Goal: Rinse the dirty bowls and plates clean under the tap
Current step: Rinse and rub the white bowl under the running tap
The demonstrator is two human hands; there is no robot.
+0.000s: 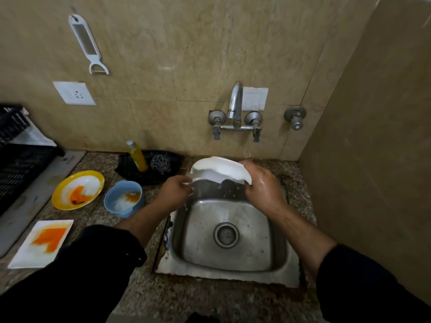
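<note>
Over the sink (233, 271), under the tap (235, 101), a white plate (219, 170) is held tilted by both hands. Left hand (176, 191): grip pinching the plate's left rim. Right hand (262, 185): wet, grip wrapped over the right rim. Droplets fall into the basin. On the surface to the left: yellow plate (78, 190), blue bowl (123, 198) and square plate (42, 243), all orange-stained. Soap bottle (137, 156) and scourer (160, 162) stand behind, near the wall.
</note>
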